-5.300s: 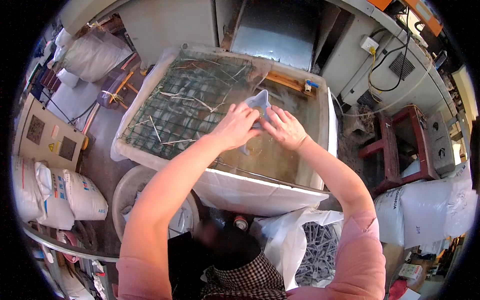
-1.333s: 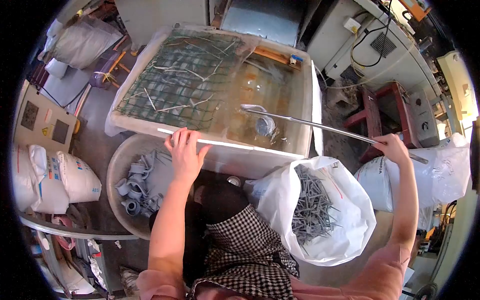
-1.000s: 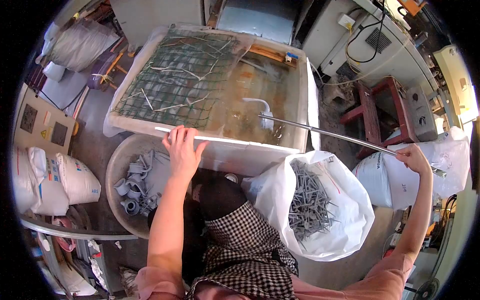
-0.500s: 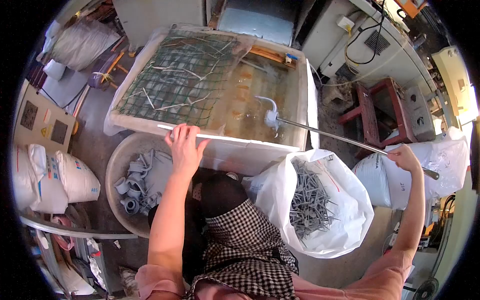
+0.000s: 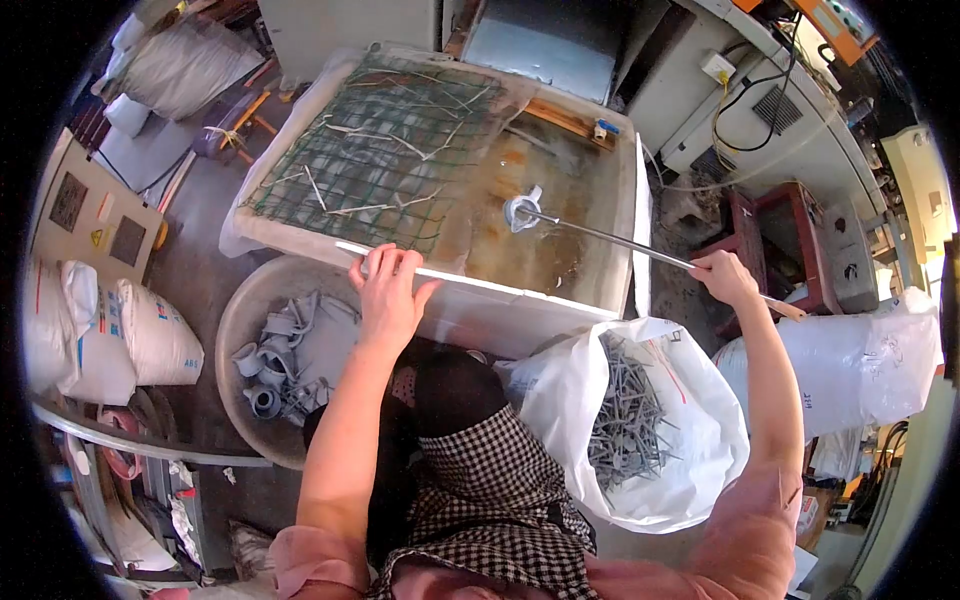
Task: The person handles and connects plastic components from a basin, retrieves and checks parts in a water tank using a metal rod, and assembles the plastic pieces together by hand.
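Note:
My right hand [image 5: 727, 277] is closed round a long thin metal rod [image 5: 630, 242], whose near end has a light brown tip. At the rod's far end sits a pale grey plastic fitting [image 5: 523, 210] over the water of a white tank [image 5: 500, 296]. Whether the fitting is hooked on or only touched by the rod I cannot tell. My left hand [image 5: 390, 290] holds the tank's near rim, fingers over the top and thumb apart. Green netting [image 5: 370, 150] with pale strips on it covers the tank's left part.
A round tub [image 5: 232, 385] with several grey plastic fittings [image 5: 268, 365] stands below my left hand. At my right, an open white sack [image 5: 705, 455] holds many thin grey plastic pieces [image 5: 630, 420]. Full sacks [image 5: 160, 335] stand far left; a red metal frame [image 5: 795, 245] is at right.
My right hand has moved left and up with the rod. The grey fitting has shifted left and up in the tank and turned. My left hand stays on the rim; the view has shifted slightly.

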### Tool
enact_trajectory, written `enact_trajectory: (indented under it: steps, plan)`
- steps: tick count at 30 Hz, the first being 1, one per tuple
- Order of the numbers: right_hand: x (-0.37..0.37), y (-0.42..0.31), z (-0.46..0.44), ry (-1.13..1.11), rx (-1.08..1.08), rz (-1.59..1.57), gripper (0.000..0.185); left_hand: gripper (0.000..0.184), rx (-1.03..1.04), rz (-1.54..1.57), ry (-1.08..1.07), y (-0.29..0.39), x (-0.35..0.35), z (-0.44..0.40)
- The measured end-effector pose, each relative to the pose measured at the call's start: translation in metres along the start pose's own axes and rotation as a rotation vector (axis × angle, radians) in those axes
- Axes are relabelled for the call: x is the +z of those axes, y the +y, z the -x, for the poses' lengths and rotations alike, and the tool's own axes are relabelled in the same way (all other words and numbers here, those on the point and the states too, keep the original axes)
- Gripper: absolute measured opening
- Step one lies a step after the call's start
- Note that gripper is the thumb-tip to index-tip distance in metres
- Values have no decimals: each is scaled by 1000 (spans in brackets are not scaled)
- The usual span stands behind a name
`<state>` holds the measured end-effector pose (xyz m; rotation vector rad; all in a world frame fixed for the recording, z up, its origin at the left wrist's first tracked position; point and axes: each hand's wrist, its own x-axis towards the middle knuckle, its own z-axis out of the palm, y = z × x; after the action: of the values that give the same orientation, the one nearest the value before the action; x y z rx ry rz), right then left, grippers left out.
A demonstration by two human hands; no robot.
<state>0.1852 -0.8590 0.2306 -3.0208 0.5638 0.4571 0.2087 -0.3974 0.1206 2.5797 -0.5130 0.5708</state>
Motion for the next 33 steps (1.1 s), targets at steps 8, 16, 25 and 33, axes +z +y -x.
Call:
enact_trajectory:
  steps: [8, 16, 25, 33]
  plan:
    - [-32, 64, 78, 5, 4, -85, 24, 33, 1, 0, 24, 0, 4, 3]
    - [24, 64, 65, 51, -21, -271, 24, 35, -25, -40, 12, 3, 4, 7]
    - [93, -8, -38, 35, -156, -296, 25, 36, -27, 21, 28, 1, 1, 6]
    - [111, -63, -90, 49, -268, -200, 30, 36, -22, 63, 41, -2, 2, 2]
